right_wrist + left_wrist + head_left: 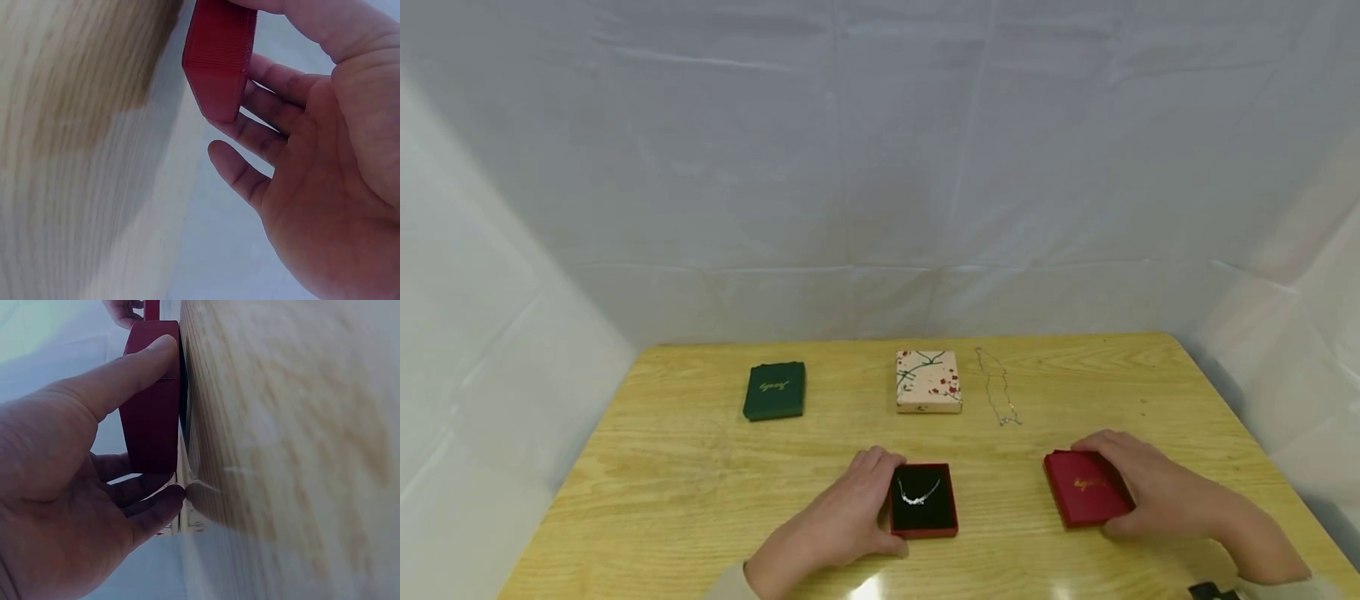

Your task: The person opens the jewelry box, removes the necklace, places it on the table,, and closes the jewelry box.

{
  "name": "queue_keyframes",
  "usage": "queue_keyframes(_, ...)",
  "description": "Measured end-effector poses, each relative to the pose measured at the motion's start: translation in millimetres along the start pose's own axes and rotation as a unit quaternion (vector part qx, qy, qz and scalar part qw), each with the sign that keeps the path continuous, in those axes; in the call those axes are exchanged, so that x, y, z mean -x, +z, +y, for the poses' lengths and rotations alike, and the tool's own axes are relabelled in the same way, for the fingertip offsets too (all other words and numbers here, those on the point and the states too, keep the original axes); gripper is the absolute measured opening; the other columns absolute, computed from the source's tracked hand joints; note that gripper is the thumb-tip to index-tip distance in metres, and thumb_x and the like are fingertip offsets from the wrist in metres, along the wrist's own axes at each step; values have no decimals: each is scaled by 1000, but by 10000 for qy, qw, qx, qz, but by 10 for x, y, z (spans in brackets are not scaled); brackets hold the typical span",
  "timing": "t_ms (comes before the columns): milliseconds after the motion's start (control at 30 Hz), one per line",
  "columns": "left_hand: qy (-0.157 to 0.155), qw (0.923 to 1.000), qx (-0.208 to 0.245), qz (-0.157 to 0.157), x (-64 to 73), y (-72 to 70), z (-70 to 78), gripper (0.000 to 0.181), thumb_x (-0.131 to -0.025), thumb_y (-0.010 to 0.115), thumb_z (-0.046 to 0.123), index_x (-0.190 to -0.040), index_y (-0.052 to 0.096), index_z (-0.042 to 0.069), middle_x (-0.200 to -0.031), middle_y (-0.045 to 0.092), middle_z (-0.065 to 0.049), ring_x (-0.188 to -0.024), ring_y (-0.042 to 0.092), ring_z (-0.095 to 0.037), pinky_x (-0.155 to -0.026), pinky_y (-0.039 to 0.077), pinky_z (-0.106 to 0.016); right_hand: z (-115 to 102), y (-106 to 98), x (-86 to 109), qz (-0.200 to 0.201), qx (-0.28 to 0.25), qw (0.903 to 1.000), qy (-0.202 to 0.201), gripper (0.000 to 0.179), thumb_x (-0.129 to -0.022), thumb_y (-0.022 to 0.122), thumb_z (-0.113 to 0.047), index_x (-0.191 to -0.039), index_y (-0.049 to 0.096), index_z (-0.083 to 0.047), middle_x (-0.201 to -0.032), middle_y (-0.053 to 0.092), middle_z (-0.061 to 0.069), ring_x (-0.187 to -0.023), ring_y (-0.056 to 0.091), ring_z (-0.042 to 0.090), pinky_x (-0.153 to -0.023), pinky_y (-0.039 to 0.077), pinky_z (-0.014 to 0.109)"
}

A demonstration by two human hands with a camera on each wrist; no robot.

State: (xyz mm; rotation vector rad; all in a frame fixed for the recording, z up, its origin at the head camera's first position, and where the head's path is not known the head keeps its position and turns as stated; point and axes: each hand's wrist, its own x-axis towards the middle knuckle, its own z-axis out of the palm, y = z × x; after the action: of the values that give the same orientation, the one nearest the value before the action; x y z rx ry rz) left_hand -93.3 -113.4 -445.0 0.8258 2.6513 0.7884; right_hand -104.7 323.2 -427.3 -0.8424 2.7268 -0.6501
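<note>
My left hand [842,517] grips the left side of an uncovered red jewelry box base [934,533], thumb at the near edge and fingers at the far edge. Inside it, a silver necklace [914,501] lies on a black insert. The box's red side wall [150,425] shows in the left wrist view. To the right, my right hand [1165,492] holds a red box lid [1081,492] with gold lettering by its right side, between thumb and fingers. The lid's ridged red side [219,69] appears in the right wrist view. I cannot tell whether the lid touches the table.
A closed green box [777,390] with gold lettering sits at the back left of the wooden table [685,483]. Behind the red base stands a cream flowered box [928,379]. A thin silver chain necklace [991,392] lies just right of it. White sheeting [850,167] surrounds the table.
</note>
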Motion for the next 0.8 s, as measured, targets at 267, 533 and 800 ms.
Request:
queue_keyframes(267,28,10000,-54,50,1,16,1,95,-73,100,34,-147,48,4,-129,52,1,-120,46,-14,-109,47,-38,68,33,23,-88,-192,9998,-2,86,-74,97,-28,-146,51,-16,-138,54,1,-111,48,13,-79,50,29)
queue_keyframes(533,48,9999,-118,68,6,16,1,98,-73,100,35,-149,48,3,-130,52,0,-119,46,-14,-109,47,-37,112,79,33,-44,-153,9999,-64,88,-70,98,-25,-144,51,-13,-135,55,1,-110,49,11,-81,51,29)
queue_keyframes(800,16,9999,-100,12,3,3,3,101,-73,100,35,-152,45,2,-132,52,-1,-122,46,-16,-111,46,-38,113,79,31,-235,-328,9991,128,93,-72,98,-34,-148,49,-11,-140,53,6,-114,49,15,-82,51,31)
